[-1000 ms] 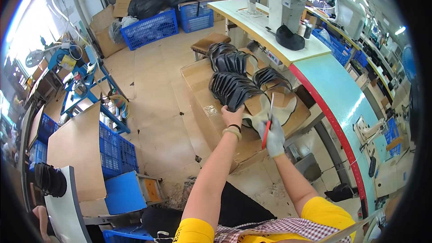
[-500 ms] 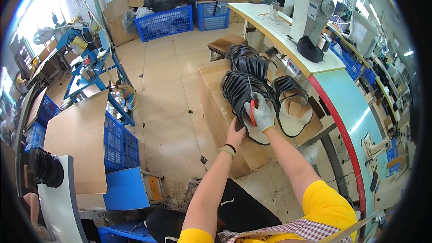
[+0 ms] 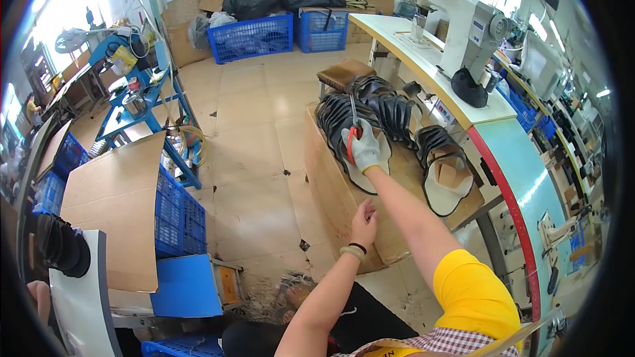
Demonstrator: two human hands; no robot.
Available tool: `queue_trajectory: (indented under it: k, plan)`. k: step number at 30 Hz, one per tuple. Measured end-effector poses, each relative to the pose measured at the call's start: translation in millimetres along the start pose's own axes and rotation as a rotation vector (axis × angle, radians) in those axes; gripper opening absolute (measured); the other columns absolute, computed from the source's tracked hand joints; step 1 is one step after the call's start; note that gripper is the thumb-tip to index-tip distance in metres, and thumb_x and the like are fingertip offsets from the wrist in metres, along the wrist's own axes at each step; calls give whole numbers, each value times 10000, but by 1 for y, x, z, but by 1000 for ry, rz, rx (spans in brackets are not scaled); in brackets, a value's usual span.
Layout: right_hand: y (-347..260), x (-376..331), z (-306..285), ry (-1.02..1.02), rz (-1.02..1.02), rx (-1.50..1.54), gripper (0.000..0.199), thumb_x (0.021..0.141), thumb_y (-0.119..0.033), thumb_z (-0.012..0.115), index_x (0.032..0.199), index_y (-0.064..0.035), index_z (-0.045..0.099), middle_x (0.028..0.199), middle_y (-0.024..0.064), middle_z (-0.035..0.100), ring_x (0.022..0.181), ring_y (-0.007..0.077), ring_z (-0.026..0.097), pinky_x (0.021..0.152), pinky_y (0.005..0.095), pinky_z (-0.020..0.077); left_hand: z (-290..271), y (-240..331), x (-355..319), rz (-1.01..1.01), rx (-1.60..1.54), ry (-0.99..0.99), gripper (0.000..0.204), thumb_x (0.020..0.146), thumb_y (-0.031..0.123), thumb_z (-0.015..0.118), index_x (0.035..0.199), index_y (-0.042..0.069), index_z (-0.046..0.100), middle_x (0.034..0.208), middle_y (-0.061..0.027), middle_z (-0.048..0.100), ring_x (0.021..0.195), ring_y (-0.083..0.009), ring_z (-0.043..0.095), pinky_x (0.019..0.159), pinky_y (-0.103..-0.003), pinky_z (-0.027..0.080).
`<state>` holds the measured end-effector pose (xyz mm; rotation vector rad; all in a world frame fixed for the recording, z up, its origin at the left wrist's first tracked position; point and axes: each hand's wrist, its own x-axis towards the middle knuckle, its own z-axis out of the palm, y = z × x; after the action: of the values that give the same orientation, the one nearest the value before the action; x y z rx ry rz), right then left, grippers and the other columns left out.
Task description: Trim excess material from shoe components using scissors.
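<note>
My right hand (image 3: 364, 151), in a pale work glove, is closed round the red handles of a pair of scissors (image 3: 350, 152). The metal blades point away from me. Both lie over a row of black strappy sandal uppers (image 3: 332, 122) with pale bottoms, on top of a large brown carton (image 3: 390, 225). My bare left hand (image 3: 365, 222) is nearer to me, over the carton's near left edge. Its fingers are loosely bent and apart, with nothing seen in them. More black uppers (image 3: 391, 114) lie behind, and another group (image 3: 444, 152) sits to the right.
A sewing machine (image 3: 466, 33) stands on the white-topped table (image 3: 486, 111) at right. Behind the carton is a brown padded stool (image 3: 344, 73). Blue crates (image 3: 251, 38) with black bags line the back. A cardboard sheet (image 3: 112, 208) leans on blue crates at left.
My left hand has let go of the near end of the uppers and drawn back toward me. My right hand and the scissors have moved slightly left and farther away. The view has shifted a little.
</note>
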<state>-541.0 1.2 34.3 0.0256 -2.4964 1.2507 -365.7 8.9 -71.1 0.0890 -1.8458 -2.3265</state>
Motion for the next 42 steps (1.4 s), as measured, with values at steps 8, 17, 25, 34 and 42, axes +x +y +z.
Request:
queue_trajectory:
  k: [8,17,25,34,42]
  plan:
    - [-2,8,19,-76,-341,-278,495,792,-464,611,1201,-195,536,1106,154,635,987,375,611,852,431,477,-80,24,-66,-240,-103,110,156,936,69,520,1046,-11,597,837,-50,636,725,-128,609,651,-259,520]
    - [68,53,-52,-242,-281,214,158,854,-225,626,887,-118,514,629,-5,480,532,142,495,479,302,393,-242,163,-279,41,347,690,128,877,60,583,973,-10,631,752,-56,642,673,-105,599,628,-258,492]
    - [46,-103,-99,-490,-451,270,524,934,-167,574,1361,76,391,1373,153,459,1227,194,448,1054,303,318,-318,50,-658,-1150,939,1079,325,660,252,748,884,27,675,832,-178,679,813,-330,659,776,-389,517]
    - [11,-303,-111,-588,-418,9,512,877,-109,656,1334,20,465,1323,130,536,1202,166,503,1012,285,380,-339,-2,-589,-978,1674,560,344,859,120,475,1190,94,563,1234,-140,521,1164,-332,477,920,-480,403]
    - [5,-299,-100,-658,-389,48,505,874,-117,661,1319,31,474,1291,136,550,1168,181,524,1009,294,385,-375,-37,-594,-976,1794,603,261,823,185,496,919,80,715,1076,-97,591,1103,-283,491,925,-474,361]
